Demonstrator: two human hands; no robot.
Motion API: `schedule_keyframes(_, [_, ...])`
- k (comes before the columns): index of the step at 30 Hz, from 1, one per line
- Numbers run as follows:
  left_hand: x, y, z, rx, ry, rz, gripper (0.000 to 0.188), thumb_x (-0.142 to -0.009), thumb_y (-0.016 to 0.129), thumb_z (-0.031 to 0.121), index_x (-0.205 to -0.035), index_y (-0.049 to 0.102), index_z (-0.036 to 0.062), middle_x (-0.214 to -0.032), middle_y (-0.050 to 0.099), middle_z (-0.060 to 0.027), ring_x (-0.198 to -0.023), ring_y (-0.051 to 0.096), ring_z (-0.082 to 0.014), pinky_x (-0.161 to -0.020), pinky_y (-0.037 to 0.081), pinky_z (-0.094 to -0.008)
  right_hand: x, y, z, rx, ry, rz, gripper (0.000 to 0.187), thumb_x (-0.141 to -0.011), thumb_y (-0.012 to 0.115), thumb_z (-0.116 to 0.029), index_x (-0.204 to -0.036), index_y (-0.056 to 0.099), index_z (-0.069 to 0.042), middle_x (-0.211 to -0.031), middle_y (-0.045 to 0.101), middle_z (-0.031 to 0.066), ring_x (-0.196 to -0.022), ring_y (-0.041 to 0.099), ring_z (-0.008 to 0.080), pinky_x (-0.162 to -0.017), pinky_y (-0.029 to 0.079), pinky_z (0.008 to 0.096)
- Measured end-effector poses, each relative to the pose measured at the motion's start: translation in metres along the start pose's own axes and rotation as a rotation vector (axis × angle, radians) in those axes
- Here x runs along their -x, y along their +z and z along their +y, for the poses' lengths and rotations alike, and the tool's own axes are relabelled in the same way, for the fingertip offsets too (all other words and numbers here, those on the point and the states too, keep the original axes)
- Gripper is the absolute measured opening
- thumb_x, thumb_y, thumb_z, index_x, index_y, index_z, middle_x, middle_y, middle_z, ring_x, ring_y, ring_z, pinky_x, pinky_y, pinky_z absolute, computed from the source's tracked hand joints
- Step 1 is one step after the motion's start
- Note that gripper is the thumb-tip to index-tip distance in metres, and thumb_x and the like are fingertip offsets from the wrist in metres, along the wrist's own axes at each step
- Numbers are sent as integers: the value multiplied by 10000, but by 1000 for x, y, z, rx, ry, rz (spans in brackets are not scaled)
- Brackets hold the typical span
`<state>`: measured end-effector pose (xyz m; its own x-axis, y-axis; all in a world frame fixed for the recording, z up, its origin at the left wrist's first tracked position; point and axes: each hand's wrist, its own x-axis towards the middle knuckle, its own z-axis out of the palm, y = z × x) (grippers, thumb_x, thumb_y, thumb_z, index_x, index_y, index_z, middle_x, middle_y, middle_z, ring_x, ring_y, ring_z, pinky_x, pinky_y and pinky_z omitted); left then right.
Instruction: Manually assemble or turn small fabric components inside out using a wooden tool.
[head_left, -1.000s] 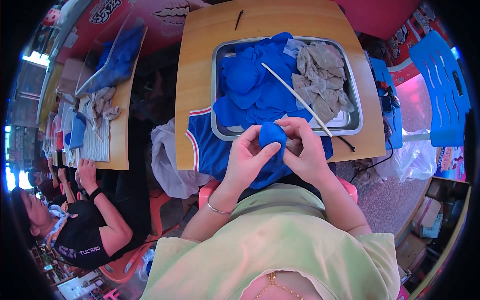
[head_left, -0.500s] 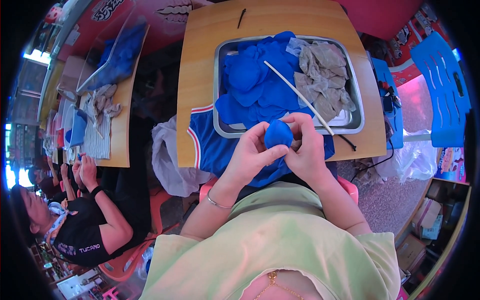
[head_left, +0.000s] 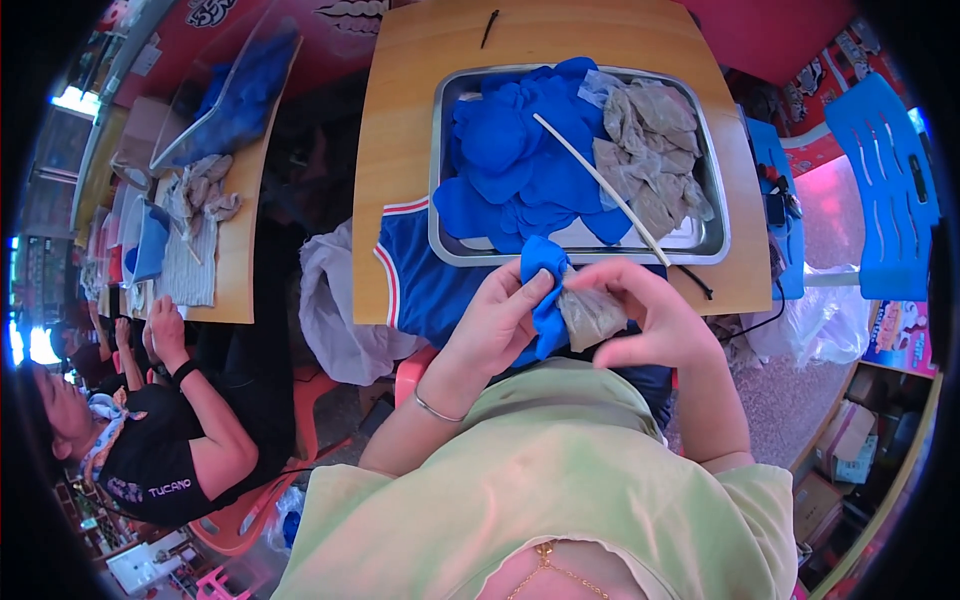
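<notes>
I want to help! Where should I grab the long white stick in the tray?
Probably the white stick is best pinched at its lower right end, coming from the tray's near edge. That end lies over bare metal, while the rest rests across blue fabric pieces and grey ones.

Blue fabric piece (head_left: 545, 300) with grey-brown lining (head_left: 590, 315) at centre, silver tray (head_left: 715, 215) of blue and grey pieces up top, tan wooden table (head_left: 400, 150).

Wooden table (head_left: 400, 150), metal tray (head_left: 715, 215), blue jersey (head_left: 420, 285), black pen (head_left: 489, 27)
</notes>
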<state>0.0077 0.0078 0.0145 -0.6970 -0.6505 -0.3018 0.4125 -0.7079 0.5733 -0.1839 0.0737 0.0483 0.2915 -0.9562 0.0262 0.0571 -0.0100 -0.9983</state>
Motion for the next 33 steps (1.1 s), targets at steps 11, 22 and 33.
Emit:
schedule_keyframes(11, [1,-5,-3,148,-287,-101,265,-939,543,253,-1111,536,52,-1016,628,-46,-874,633,-127,-772,525,-284,1,8,-10,711,-349,128,459,-585,638,62,-1027,630,-59,-872,575,85,-783,557,257,-665,445,319])
schedule_keyframes(22, [1,-4,1,161,-298,-82,334,-969,462,337,-1132,546,57,-1028,637,-64,-882,643,-145,-735,539,-268,5,9,-9,842,-450,143,442,-554,707,58,-951,686,-135,-883,546,68,-782,568,232,-644,501,307])
schedule_keyframes(33, [3,0,-4,191,-388,48,346,-955,475,380,-1135,557,96,-995,642,-41,-825,648,-128,-608,536,-237,4,10,-7,823,-527,163,407,-570,703,68,-929,684,-122,-1109,583,118,-856,603,248,-698,522,313])
